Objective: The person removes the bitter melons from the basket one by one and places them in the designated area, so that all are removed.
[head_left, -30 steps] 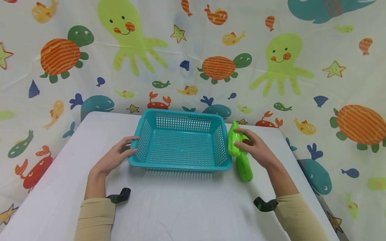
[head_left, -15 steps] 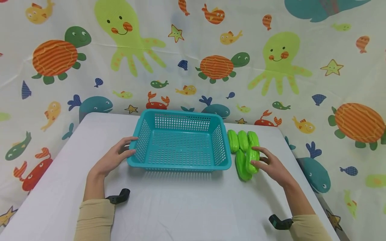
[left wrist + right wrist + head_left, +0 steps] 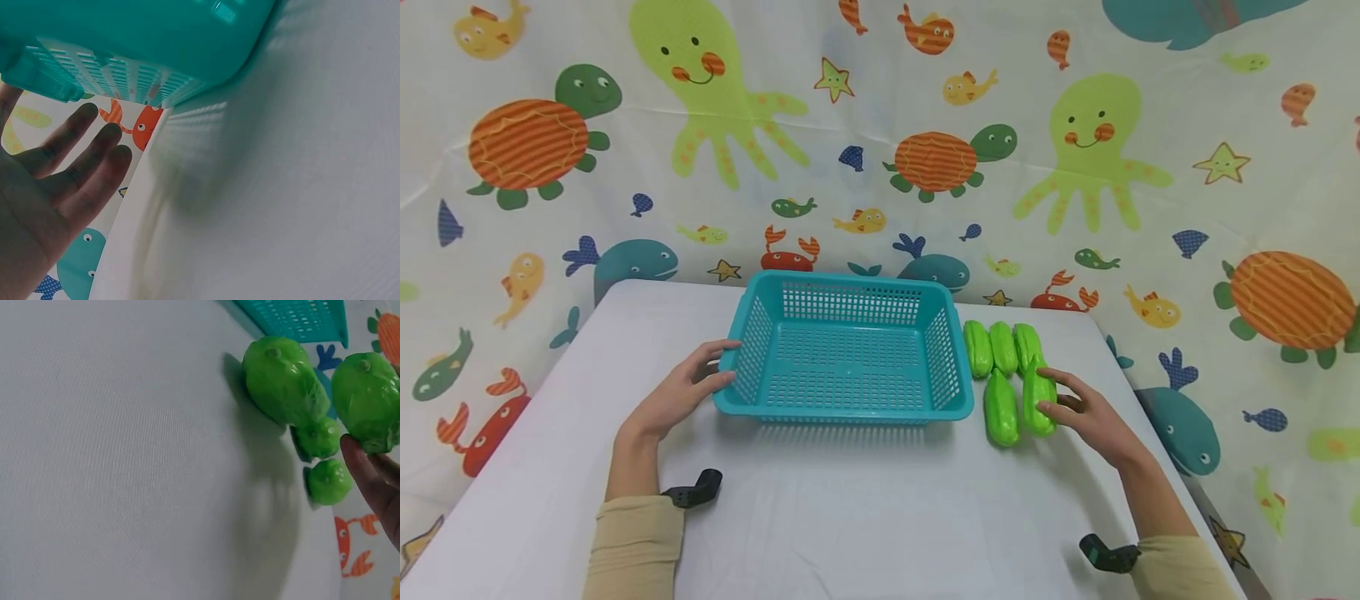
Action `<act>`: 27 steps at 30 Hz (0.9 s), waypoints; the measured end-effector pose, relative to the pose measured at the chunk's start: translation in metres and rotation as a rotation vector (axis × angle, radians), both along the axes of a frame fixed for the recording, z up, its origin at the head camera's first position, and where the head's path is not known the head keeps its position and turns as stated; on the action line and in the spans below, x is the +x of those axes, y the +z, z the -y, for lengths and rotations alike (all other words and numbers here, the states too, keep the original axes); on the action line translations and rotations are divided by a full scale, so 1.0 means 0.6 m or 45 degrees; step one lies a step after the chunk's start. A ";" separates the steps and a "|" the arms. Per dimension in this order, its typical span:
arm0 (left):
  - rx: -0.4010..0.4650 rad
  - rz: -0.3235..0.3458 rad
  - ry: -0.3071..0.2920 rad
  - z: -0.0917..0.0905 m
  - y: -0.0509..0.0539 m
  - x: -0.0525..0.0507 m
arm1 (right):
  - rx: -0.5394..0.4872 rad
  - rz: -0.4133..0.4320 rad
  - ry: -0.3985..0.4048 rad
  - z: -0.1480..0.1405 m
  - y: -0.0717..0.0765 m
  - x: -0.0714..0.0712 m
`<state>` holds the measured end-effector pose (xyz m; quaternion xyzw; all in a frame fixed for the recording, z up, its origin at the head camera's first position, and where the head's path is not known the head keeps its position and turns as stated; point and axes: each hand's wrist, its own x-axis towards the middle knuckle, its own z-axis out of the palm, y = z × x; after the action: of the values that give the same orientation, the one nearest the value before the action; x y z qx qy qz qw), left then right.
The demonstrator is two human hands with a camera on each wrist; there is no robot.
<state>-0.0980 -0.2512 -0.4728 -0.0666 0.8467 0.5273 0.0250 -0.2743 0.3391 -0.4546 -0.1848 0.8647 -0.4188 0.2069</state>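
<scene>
A long, glossy bright-green gourd (image 3: 1039,402) is pinched between the thumb and fingers of my right hand (image 3: 1086,414). In the right wrist view the held gourd (image 3: 367,403) shows end-on; whether it touches the table cannot be told. Just left of it lies another green gourd (image 3: 1002,410). Behind them, 3 more green gourds (image 3: 977,348) stand side by side in a row. My left hand (image 3: 679,389) is at the left rim of a turquoise plastic basket (image 3: 848,417), its fingertips touching the rim. In the left wrist view, the fingers (image 3: 94,178) extend loosely apart beneath the rim.
The basket has slotted walls and stands mid-table, close to the left side of the gourds. A white cloth (image 3: 850,517) covers the table. Behind it hangs a curtain (image 3: 835,183) printed with sea animals. Black wrist devices (image 3: 696,489) jut out beside both sleeves.
My right hand moves from beside the basket toward the right and front, a gourd in its grip. It now holds that gourd right of the front one. The left hand stays at the rim.
</scene>
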 end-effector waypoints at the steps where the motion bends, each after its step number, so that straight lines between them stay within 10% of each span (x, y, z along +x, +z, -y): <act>1: -0.001 0.001 0.000 0.000 0.000 0.000 | 0.006 -0.001 0.010 -0.002 -0.001 -0.001; 27: -0.007 -0.004 0.011 -0.004 0.003 0.004 | 0.042 -0.096 0.197 -0.023 -0.063 -0.035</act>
<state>-0.0953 -0.2489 -0.4712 -0.0695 0.8480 0.5251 0.0213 -0.2954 0.3529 -0.4922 -0.2630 0.8618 -0.3799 0.2091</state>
